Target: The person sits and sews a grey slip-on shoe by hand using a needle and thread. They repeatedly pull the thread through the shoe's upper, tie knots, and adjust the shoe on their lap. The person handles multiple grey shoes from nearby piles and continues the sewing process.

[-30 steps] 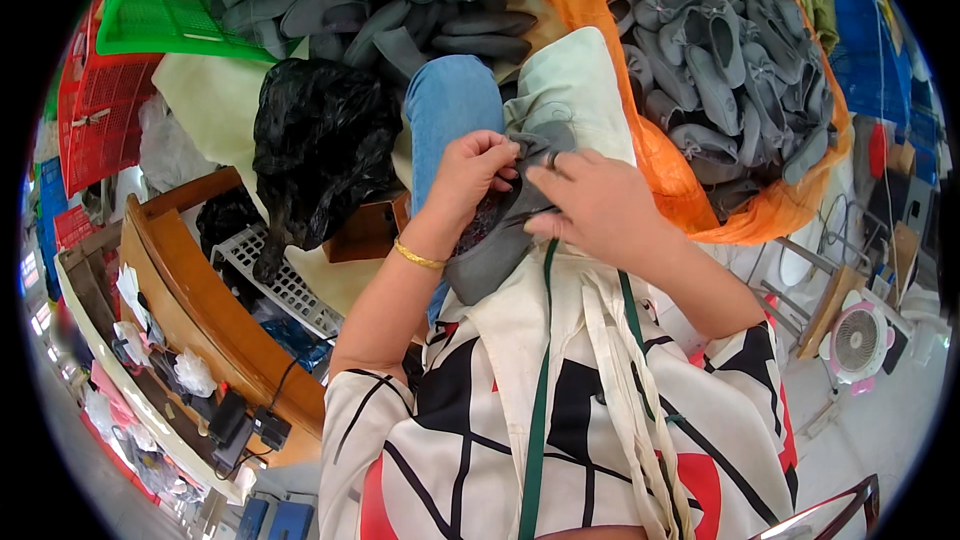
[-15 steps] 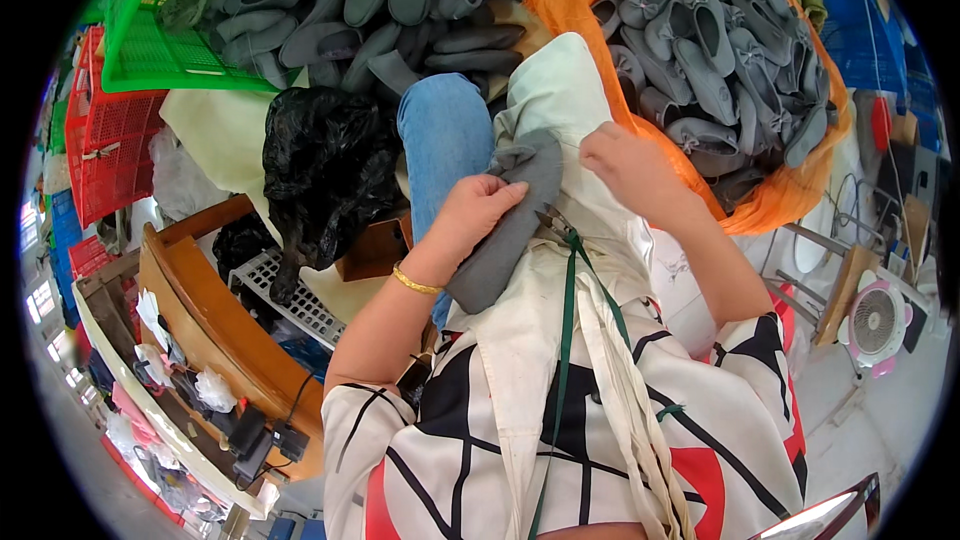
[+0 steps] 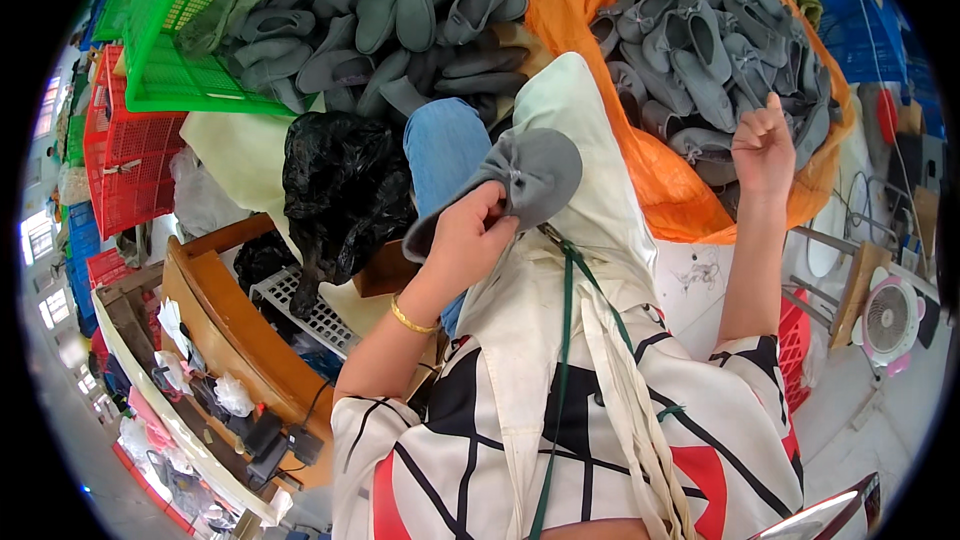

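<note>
A grey cloth slipper (image 3: 540, 175) with a small bow on its front is gripped in my left hand (image 3: 470, 235), thumb on top, above my lap. The slipper lies tilted, its toe toward the right. My right hand (image 3: 763, 145) is raised at the right, in front of the slipper-filled orange bag, most of its fingers curled in and one pointing up. Whether anything small is pinched in it cannot be made out. A metal cutting tool (image 3: 550, 232) on a green cord (image 3: 568, 340) rests on my cream apron (image 3: 515, 370), just below the slipper, mostly hidden.
Grey slippers (image 3: 415, 5) are heaped ahead beside a green crate (image 3: 190, 90); more fill the orange bag (image 3: 700, 220) at right. A black plastic bag (image 3: 340, 190), a red crate (image 3: 130, 140) and a wooden bench (image 3: 235, 330) stand left. A small fan (image 3: 890, 315) is at right.
My right hand has moved from beside the slipper out to the right and up. The slipper has been turned in my left hand, so its bowed toe now shows.
</note>
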Available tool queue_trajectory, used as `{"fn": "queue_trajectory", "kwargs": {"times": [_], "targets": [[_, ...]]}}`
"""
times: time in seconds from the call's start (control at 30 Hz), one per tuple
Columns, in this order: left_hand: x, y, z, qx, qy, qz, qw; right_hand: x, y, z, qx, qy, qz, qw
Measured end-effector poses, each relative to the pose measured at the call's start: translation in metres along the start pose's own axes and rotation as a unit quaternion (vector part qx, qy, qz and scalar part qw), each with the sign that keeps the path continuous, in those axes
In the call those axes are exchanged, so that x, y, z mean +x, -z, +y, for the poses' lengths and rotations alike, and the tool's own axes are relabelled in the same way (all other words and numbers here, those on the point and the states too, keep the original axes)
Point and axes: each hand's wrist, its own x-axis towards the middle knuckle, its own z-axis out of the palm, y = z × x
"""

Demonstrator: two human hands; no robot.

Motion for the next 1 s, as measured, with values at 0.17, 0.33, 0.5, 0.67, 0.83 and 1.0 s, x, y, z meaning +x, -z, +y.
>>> {"fn": "queue_trajectory", "kwargs": {"times": [0.17,0.33,0.5,0.67,0.83,1.0], "targets": [[-0.01,-0.004,-0.015,0.043,-0.114,0.012,0.993,-0.053,-0.058,0.075,-0.412,-0.113,-0.081,0.901],[-0.016,0.0,-0.018,-0.216,-0.026,-0.051,0.975,-0.082,-0.103,0.123,-0.582,-0.062,-0.243,0.773],[-0.023,-0.006,0.0,-0.357,0.04,0.023,0.933,-0.09,-0.118,0.132,-0.612,0.006,-0.279,0.74],[-0.016,-0.002,-0.003,-0.388,0.087,0.023,0.917,-0.089,-0.116,0.137,-0.627,0.036,-0.287,0.723],[-0.013,0.005,-0.025,-0.462,0.069,-0.018,0.884,-0.081,-0.108,0.145,-0.587,-0.059,-0.267,0.762],[-0.009,0.009,-0.025,-0.449,0.077,-0.028,0.89,-0.08,-0.102,0.151,-0.563,-0.085,-0.261,0.78]]}}
